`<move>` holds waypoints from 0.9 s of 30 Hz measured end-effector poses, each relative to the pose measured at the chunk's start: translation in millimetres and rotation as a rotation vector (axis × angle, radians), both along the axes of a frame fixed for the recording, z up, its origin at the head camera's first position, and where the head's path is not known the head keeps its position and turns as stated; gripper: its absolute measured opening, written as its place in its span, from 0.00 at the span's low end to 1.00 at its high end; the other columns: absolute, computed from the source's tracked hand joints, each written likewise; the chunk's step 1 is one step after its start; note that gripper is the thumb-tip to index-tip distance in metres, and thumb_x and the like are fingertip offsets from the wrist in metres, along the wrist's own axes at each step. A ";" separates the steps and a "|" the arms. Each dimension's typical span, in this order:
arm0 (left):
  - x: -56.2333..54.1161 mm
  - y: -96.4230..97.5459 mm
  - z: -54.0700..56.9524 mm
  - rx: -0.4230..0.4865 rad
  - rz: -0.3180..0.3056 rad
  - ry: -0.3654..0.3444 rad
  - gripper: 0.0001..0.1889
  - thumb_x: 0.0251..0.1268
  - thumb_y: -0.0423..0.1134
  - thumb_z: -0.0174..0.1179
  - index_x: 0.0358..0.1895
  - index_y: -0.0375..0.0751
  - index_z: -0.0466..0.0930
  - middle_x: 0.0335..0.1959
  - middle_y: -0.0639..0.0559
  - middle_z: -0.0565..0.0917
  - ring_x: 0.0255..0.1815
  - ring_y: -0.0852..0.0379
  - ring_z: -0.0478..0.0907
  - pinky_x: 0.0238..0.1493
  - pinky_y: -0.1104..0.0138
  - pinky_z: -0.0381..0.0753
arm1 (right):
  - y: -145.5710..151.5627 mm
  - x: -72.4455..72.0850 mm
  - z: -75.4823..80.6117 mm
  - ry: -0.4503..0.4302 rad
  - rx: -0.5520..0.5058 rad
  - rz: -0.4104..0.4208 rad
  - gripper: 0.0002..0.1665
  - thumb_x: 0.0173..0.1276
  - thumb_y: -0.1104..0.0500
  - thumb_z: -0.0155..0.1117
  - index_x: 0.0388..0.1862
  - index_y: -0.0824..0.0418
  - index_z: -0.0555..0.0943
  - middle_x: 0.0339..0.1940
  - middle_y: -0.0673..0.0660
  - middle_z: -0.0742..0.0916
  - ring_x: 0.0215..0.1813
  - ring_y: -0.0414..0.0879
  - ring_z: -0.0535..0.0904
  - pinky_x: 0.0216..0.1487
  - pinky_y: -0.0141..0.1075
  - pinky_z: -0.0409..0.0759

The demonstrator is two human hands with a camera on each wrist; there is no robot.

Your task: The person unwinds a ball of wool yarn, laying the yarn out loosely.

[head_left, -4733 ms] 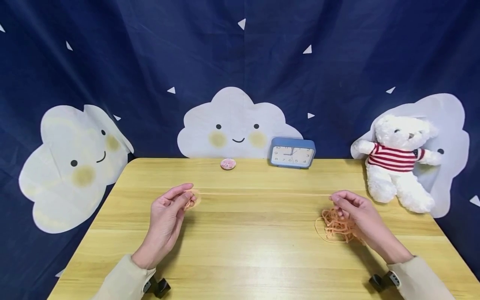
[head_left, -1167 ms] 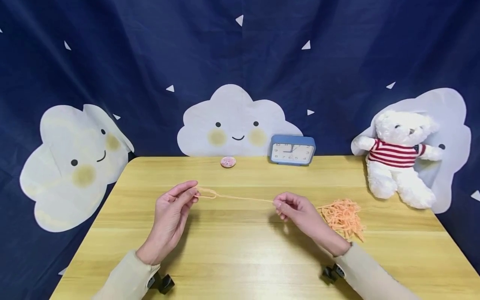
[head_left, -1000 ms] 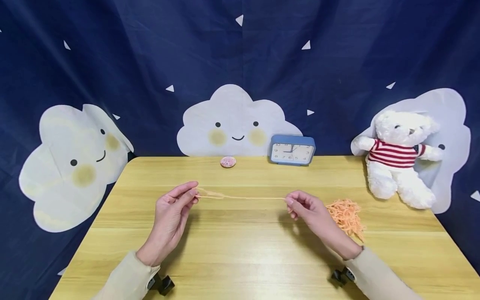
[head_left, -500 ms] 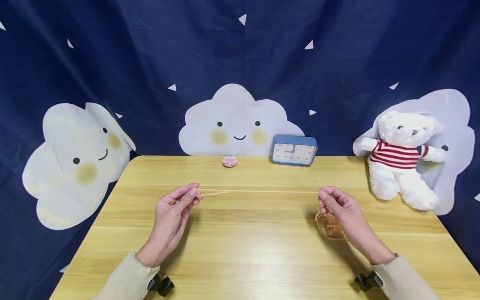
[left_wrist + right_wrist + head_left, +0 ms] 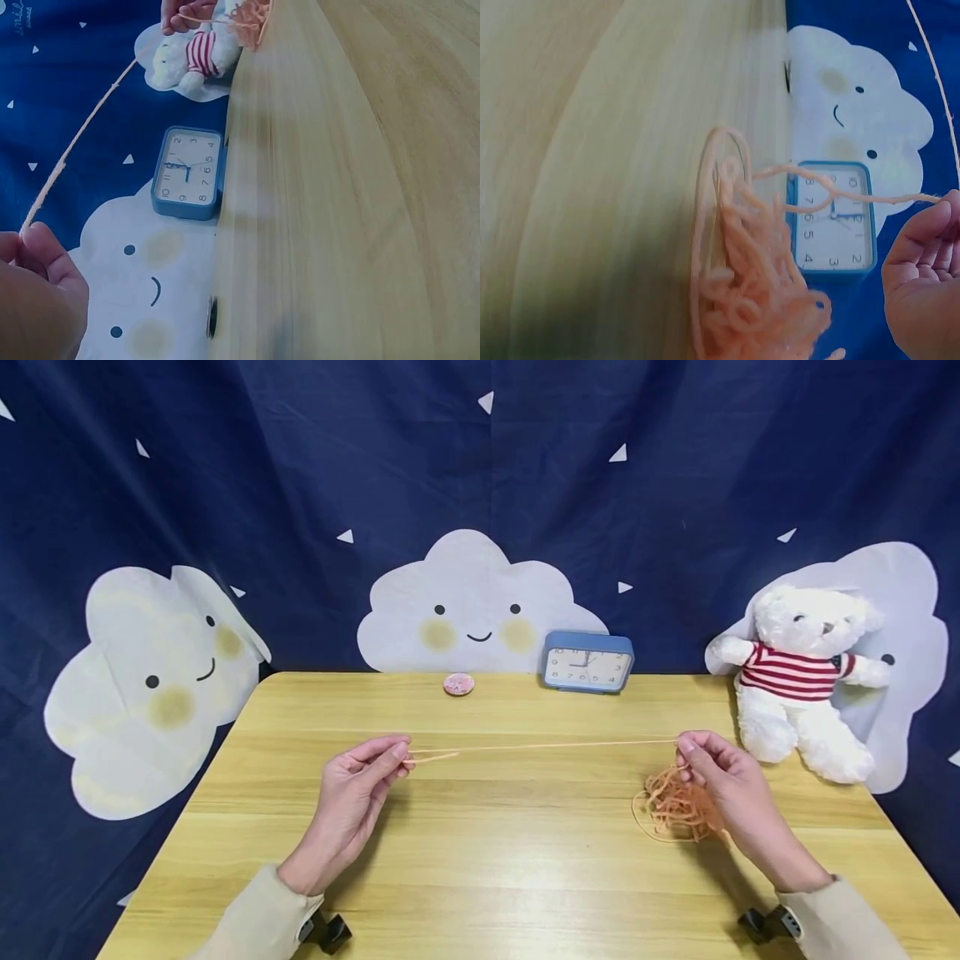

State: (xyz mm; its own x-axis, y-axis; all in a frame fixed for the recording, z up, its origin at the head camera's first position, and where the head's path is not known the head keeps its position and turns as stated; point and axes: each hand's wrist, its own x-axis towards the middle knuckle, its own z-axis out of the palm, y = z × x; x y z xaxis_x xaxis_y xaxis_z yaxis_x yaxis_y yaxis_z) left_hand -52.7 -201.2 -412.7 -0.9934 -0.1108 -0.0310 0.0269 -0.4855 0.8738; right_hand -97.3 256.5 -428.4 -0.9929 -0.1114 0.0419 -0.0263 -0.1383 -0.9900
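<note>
A strand of orange yarn (image 5: 540,746) stretches nearly level between the two hands, above the table. My left hand (image 5: 356,802) pinches its left end between thumb and fingers, and a short doubled piece of yarn sticks out to the right of the fingertips. At the other end, my right hand (image 5: 731,797) pinches the strand with thumb and forefinger. From the right hand, yarn runs down to a loose, tangled heap of orange yarn (image 5: 675,806) on the table, partly covered by that hand. In the right wrist view the heap (image 5: 757,300) shows many loops.
On the wooden table (image 5: 495,868), a blue alarm clock (image 5: 587,662) and a small pink round object (image 5: 458,684) stand at the back edge. A white teddy bear (image 5: 798,681) in a striped shirt sits at the back right. Behind hangs a dark blue curtain (image 5: 300,460) with clouds.
Over the last second my right hand has moved right, drawing out a longer span of yarn; its arm again covers part of the heap. My left hand has shifted slightly right.
</note>
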 end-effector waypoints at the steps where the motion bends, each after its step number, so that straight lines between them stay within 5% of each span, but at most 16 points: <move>1: 0.6 -0.1 0.1 0.009 -0.016 -0.005 0.09 0.77 0.21 0.63 0.48 0.32 0.92 0.42 0.43 0.91 0.39 0.57 0.90 0.46 0.71 0.90 | 1.5 -0.5 -0.2 0.005 0.017 -0.011 0.08 0.87 0.65 0.58 0.46 0.60 0.84 0.36 0.50 0.85 0.35 0.39 0.80 0.34 0.27 0.83; 10: 0.8 -5.7 -2.4 0.057 -0.240 -0.036 0.09 0.81 0.24 0.60 0.48 0.33 0.91 0.40 0.45 0.89 0.35 0.58 0.83 0.39 0.75 0.86 | 12.4 -8.7 2.8 0.031 0.072 -0.041 0.08 0.87 0.66 0.57 0.45 0.61 0.83 0.36 0.49 0.85 0.35 0.38 0.80 0.35 0.27 0.81; 19: -3.6 -13.0 -9.5 0.088 -0.552 0.079 0.15 0.82 0.21 0.54 0.58 0.31 0.88 0.47 0.46 0.90 0.46 0.58 0.86 0.51 0.71 0.87 | 25.1 -11.7 8.1 0.033 0.056 -0.056 0.06 0.87 0.63 0.59 0.46 0.61 0.83 0.36 0.50 0.85 0.35 0.39 0.80 0.34 0.28 0.82; 22: -5.1 -13.8 -11.2 0.076 -0.567 0.086 0.16 0.82 0.20 0.53 0.57 0.32 0.89 0.48 0.46 0.90 0.47 0.57 0.86 0.51 0.71 0.87 | 29.9 -13.4 9.9 0.045 0.011 -0.060 0.07 0.87 0.64 0.58 0.47 0.61 0.83 0.36 0.50 0.85 0.35 0.39 0.79 0.35 0.28 0.81; 27: -5.8 -12.8 -13.0 0.042 -0.508 0.053 0.15 0.82 0.21 0.55 0.52 0.36 0.92 0.46 0.46 0.91 0.46 0.57 0.88 0.52 0.68 0.88 | 36.8 -13.8 12.6 0.058 -0.032 -0.052 0.08 0.87 0.66 0.57 0.47 0.61 0.83 0.37 0.51 0.85 0.36 0.40 0.79 0.36 0.28 0.81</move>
State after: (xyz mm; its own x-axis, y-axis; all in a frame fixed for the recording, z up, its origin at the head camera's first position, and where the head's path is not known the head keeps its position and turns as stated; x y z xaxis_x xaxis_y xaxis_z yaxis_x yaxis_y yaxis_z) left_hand -58.5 -214.0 -425.7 -0.9219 0.3865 0.0263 -0.1782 -0.4833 0.8571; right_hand -111.1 293.3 -415.8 -0.9931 -0.0578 0.1020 -0.0911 -0.1664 -0.9818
